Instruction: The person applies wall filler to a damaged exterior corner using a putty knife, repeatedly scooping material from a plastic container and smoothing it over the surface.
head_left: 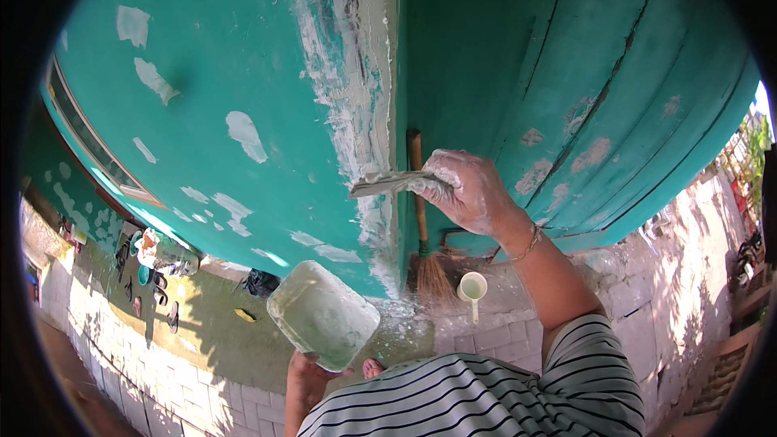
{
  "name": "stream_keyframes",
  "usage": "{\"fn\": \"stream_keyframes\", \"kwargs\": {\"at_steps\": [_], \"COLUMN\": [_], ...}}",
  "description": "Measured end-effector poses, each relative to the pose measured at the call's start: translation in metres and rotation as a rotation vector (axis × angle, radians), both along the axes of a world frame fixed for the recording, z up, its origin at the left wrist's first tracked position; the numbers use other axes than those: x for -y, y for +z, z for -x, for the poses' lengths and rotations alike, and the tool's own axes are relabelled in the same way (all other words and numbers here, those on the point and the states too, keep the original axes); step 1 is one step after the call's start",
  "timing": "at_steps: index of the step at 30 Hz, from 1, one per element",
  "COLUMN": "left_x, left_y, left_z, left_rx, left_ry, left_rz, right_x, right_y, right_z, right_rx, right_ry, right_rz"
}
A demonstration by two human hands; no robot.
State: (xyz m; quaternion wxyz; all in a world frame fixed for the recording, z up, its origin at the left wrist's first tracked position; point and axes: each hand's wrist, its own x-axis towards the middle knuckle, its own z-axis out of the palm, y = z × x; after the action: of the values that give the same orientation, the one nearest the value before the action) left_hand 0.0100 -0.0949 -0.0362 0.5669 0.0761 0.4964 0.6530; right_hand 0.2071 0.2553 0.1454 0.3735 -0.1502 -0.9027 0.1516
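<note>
My right hand (468, 188), smeared with pale putty, is closed round a putty knife (380, 184). Its blade lies at the wall corner, over a rough strip of grey-white putty (368, 65) that runs down the edge of the green wall (243, 57). Below and to the left, my left hand (307, 380) grips the near end of a whitish rectangular tub (324, 311). The tub is tilted and has a pale residue inside. Most of the left fingers are hidden beneath it.
Behind my right hand, a broom (421, 235) leans in the corner beside the green plank wall (599, 113). A cream dipper (472, 287) stands on the paving. Several sandals (162, 291) and a clear container (174, 257) lie at left. White patches dot the wall.
</note>
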Motion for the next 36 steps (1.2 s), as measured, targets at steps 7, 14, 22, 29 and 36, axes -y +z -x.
{"fn": "stream_keyframes", "kwargs": {"at_steps": [7,14,22,29,36], "left_x": [0.004,0.012,0.014,0.002,-0.002], "left_y": [0.011,0.016,0.013,0.021,0.025], "left_z": [-0.019,-0.036,-0.049,-0.060,-0.073], "left_rx": [-0.007,0.006,0.020,0.035,-0.009], "left_ry": [0.023,0.049,0.029,-0.017,0.063], "left_rz": [0.024,0.042,-0.002,-0.027,-0.065], "right_x": [-0.047,-0.068,-0.046,0.036,0.006], "right_y": [-0.065,-0.147,-0.178,-0.141,-0.028], "right_z": [0.032,0.054,-0.011,-0.007,-0.004], "right_rx": [-0.007,-0.307,-0.229,0.287,0.207], "right_ry": [0.057,0.270,0.022,-0.154,-0.255], "right_rz": [0.334,1.333,0.939,-0.100,-0.488]}}
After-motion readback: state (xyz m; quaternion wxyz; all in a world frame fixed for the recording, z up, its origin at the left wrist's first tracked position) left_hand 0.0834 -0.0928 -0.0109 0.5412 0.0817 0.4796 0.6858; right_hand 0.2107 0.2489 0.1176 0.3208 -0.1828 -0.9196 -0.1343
